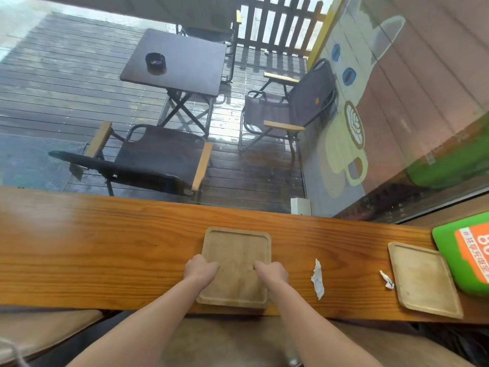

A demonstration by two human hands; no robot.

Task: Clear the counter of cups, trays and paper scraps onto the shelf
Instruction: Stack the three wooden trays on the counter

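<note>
A square wooden tray (236, 246) lies on the long wooden counter (105, 250) in front of me. My left hand (200, 270) grips its left edge and my right hand (272, 271) grips its right edge, thumbs resting on the tray's inside. A second wooden tray (423, 280) lies at the counter's right end. A crumpled white paper scrap (318, 279) lies between the two trays. A smaller paper scrap (387, 279) touches the second tray's left edge. No cup is in view.
A green and orange box (465, 250) stands at the far right, touching the second tray. A window runs along the counter's far edge; beyond it are a deck, folding chairs and a dark table. Padded stools (39, 329) sit below the counter's near edge.
</note>
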